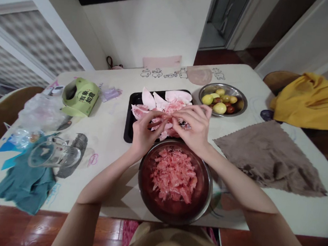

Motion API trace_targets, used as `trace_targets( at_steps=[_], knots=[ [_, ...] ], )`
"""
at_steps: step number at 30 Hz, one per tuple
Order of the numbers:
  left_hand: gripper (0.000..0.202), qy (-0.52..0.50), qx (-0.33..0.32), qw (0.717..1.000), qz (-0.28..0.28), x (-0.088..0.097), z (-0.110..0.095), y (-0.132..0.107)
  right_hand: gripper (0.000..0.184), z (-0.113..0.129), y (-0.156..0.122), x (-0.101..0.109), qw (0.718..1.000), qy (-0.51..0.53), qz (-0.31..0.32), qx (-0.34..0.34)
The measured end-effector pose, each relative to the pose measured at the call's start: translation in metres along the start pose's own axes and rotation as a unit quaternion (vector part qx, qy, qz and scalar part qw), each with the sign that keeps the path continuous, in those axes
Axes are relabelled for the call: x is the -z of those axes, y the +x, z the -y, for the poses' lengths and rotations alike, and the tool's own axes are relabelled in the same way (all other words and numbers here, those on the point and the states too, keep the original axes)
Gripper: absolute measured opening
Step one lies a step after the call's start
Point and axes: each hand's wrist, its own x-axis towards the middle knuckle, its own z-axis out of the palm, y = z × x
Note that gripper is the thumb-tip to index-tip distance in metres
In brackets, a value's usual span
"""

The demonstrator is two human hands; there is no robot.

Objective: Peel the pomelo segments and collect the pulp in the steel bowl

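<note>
My left hand (148, 132) and my right hand (195, 126) meet over the front of a black tray (129, 125), fingertips pinched together on a small piece of pink pomelo flesh (168, 117). Thick white-pink pomelo peels (178, 96) and torn membrane scraps lie in the tray, partly covered by my hands. Just below my wrists stands a steel bowl (145, 198), holding a heap of loose pink pomelo pulp (176, 174).
Behind my right hand is a steel dish (242, 107) of small green and brown fruits. A brown cloth (273, 158) lies to the right. On the left are a glass jug (50, 154), a teal cloth (24, 187), a green paper bag (81, 96) and a plastic bag (43, 111).
</note>
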Motion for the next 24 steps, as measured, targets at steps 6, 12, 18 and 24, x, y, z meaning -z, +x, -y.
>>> trace_targets(
  at_steps=[6, 12, 18, 24],
  knots=[
    [0.016, 0.005, 0.004, 1.0, 0.01, -0.0005, -0.0016, -0.0011, 0.013, -0.0031, -0.0008, 0.0005, 0.999, -0.034, 0.017, -0.001],
    [0.02, 0.002, 0.02, 1.0, -0.006, 0.0026, -0.0022, -0.0002, 0.012, -0.0013, 0.0026, 0.0016, 1.0, -0.004, -0.016, -0.022],
    [0.019, 0.0, 0.014, 1.0, -0.002, 0.0036, -0.0048, -0.0007, 0.008, 0.0032, 0.0027, 0.0038, 0.999, 0.021, -0.006, -0.03],
    [0.02, 0.003, 0.007, 1.0, 0.004, 0.0029, -0.0043, -0.0012, 0.013, 0.0052, 0.0039, 0.0054, 0.999, 0.018, 0.006, -0.031]
  ],
)
